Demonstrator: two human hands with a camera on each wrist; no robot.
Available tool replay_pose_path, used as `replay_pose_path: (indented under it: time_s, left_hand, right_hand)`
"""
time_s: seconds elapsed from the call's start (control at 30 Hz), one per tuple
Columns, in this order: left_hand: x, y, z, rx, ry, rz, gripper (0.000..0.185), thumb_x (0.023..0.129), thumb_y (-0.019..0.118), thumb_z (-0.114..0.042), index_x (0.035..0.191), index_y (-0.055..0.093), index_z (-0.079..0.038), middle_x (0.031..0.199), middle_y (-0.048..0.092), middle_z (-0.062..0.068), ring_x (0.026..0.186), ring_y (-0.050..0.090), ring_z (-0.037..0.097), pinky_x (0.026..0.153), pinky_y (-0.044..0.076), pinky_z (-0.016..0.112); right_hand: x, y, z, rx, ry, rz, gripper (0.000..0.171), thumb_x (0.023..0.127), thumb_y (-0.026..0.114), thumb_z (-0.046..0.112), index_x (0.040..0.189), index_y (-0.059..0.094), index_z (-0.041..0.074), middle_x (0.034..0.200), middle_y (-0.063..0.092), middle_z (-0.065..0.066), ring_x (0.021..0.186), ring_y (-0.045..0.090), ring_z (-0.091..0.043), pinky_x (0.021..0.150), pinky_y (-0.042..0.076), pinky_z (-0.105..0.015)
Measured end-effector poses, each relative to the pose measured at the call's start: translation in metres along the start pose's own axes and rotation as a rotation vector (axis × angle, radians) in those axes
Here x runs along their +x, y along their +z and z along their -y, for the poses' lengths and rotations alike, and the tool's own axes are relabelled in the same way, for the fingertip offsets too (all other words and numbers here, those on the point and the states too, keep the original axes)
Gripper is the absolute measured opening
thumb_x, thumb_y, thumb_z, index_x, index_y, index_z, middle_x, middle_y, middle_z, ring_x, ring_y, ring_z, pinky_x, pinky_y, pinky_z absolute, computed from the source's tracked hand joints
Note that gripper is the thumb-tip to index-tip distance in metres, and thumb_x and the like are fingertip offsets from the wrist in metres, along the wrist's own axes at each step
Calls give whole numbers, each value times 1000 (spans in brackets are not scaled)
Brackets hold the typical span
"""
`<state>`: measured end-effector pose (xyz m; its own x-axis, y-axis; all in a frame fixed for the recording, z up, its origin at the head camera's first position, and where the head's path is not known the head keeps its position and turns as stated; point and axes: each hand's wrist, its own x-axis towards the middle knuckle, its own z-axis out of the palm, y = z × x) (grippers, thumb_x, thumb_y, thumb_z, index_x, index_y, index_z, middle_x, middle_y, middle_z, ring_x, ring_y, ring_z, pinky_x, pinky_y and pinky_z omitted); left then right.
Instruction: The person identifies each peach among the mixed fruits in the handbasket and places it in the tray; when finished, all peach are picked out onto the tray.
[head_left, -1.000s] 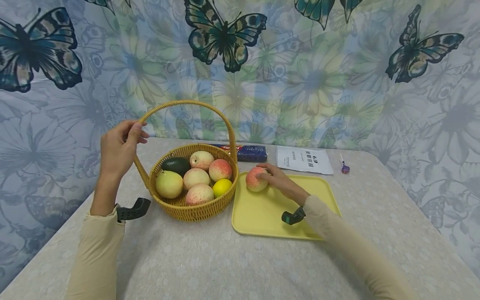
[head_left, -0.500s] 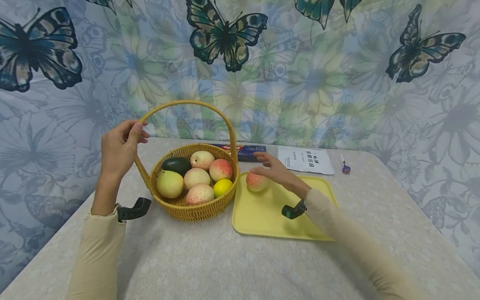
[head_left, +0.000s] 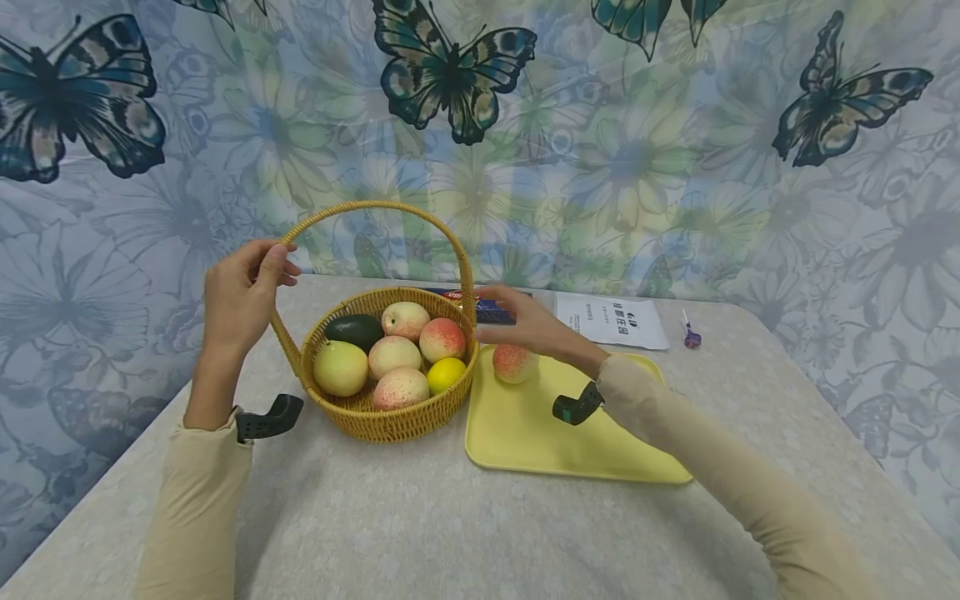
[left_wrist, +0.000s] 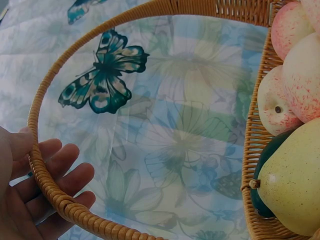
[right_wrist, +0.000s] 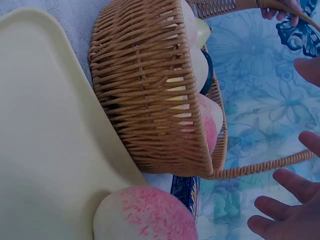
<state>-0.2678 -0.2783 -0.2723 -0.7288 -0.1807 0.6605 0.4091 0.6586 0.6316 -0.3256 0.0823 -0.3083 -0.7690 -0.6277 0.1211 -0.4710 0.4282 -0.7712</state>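
Observation:
In the head view my left hand [head_left: 240, 296] holds the left side of the wicker basket's handle [head_left: 375, 205], its thumb and fingers round the cane in the left wrist view. The basket [head_left: 390, 427] stands upright with several peaches [head_left: 394, 357], a yellow-green pear [head_left: 341, 368], a dark green oval fruit [head_left: 354, 332] and a yellow lemon-like fruit [head_left: 446, 377]. Beside the handle's right side is my right hand [head_left: 528, 325]; the right wrist view shows its fingers [right_wrist: 295, 185] spread, apart from the handle. Below it one peach [head_left: 514, 364] lies on the yellow tray [head_left: 555, 442].
Behind the basket lies a dark blue packet [head_left: 491, 312], partly hidden by the handle and right hand. A white printed sheet or pouch [head_left: 611, 321] and a lollipop [head_left: 692, 339] lie at the back right. A butterfly-print cloth [head_left: 600, 208] hangs behind the table.
My right hand has let go of the peach on the tray and moved up and left to the handle's right side. The left hand keeps its hold; the basket stays put.

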Motion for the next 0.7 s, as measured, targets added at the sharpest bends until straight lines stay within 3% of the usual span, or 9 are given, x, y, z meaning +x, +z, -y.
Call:
replay_pose_path:
  time_s: [0.2, 0.33, 0.47, 0.7]
  left_hand:
    - [0, 1, 0, -4, 3, 4, 39, 101, 48, -35, 113, 67, -3, 81, 67, 2, 70, 59, -5, 67, 45, 10]
    - [0, 2, 0, -7, 4, 1, 39, 101, 48, -35, 112, 67, -3, 81, 66, 0, 70, 59, -5, 68, 45, 10]
    - [0, 3, 0, -7, 4, 1, 39, 101, 48, -35, 111, 67, -2, 81, 66, 0, 70, 59, -5, 68, 45, 9]
    - [-2, 1, 0, -6, 8, 3, 40, 101, 47, -35, 111, 66, -1, 80, 66, -2, 70, 59, -5, 68, 45, 10]
  right_hand:
    - [8, 9, 12, 7, -68, 167, 63, 89, 68, 30, 144, 40, 21, 151, 34, -5, 140, 29, -33, 113, 24, -56]
    - [12, 17, 20, -1, -96, 276, 62, 90, 67, 28, 145, 40, 19, 150, 35, -6, 137, 34, -33, 110, 31, -53]
    - [18, 26, 28, -56, -109, 358, 63, 90, 68, 29, 145, 40, 17, 150, 36, -6, 136, 37, -30, 105, 39, -46]
    - [35, 39, 43, -140, -151, 502, 61, 91, 67, 23, 145, 41, 10, 148, 38, -7, 136, 37, -30, 110, 35, -41]
